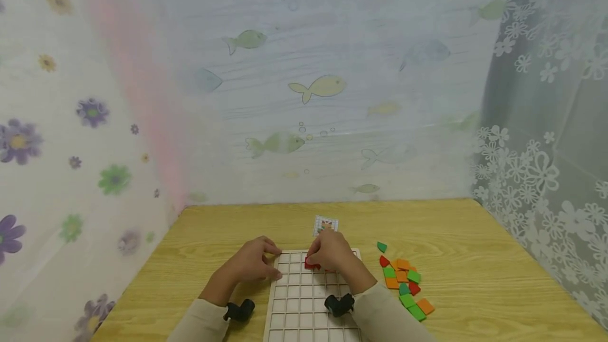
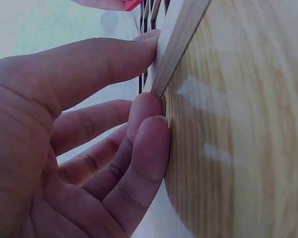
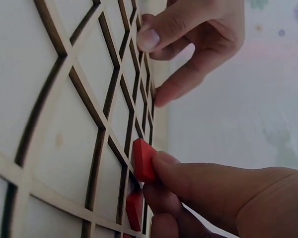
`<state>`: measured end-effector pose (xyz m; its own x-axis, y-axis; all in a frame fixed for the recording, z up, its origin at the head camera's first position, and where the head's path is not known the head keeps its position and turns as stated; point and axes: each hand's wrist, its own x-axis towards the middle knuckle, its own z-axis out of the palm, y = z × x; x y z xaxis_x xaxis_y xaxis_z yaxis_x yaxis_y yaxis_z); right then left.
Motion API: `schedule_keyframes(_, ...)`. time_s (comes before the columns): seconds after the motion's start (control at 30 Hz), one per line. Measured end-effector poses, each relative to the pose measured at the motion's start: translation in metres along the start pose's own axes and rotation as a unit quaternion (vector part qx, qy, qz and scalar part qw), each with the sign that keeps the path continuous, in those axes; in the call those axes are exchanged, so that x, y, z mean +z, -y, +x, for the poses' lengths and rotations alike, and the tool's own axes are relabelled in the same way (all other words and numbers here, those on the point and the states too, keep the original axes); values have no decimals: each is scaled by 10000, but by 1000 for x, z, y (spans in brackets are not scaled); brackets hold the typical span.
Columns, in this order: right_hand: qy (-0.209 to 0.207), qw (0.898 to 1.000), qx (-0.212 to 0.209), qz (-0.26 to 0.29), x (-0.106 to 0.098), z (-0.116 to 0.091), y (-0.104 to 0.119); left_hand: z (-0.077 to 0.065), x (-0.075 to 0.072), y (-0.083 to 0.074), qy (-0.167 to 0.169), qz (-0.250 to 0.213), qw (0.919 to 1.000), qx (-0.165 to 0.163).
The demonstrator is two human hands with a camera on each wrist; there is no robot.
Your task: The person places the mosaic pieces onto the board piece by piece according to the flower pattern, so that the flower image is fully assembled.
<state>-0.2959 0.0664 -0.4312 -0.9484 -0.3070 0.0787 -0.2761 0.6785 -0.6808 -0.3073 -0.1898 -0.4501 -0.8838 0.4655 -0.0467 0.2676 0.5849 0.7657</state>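
A pale wooden grid board [image 1: 293, 306] lies on the table before me. My left hand [image 1: 254, 263] holds its far left edge, the thumb on top of the frame and the curled fingers against the side. Between thumb and fingers of my right hand [image 1: 330, 251] is a small red tile [image 3: 145, 159], pinched and tilted over a cell in the board's far part. A second red tile [image 3: 134, 210] sits in the grid just beside it, mostly covered by the right hand in the head view.
Several loose orange, green and red tiles [image 1: 401, 276] lie in a heap right of the board, with a dark green quarter-round tile [image 1: 382, 247] behind them. A small card with a coloured pattern [image 1: 325, 224] lies beyond the board, partly behind the right hand.
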Motion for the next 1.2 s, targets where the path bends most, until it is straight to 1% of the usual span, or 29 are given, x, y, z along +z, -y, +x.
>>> schedule_keyframes(0.2,-42,10000,-81,-10,7,2,-2,0,0,2,14,32,10000,-4)
schedule_keyframes(0.4,-104,9999,-102,3,9,1,0,0,0,1,17,25,10000,17)
schedule_keyframes(0.57,-117,9998,-43,-162,9,1,3,-1,0,-1,17,22,10000,41)
schedule_keyframes(0.77,-116,9998,34,-183,9,1,4,-2,0,-2,17,49,10000,69)
schedule_keyframes(1.03,-101,9993,-204,-291,10,-1,6,0,0,-1,12,-51,10000,31)
schedule_keyframes(1.2,-65,9992,-227,-331,11,-1,6,0,1,0,2,-75,10000,19)
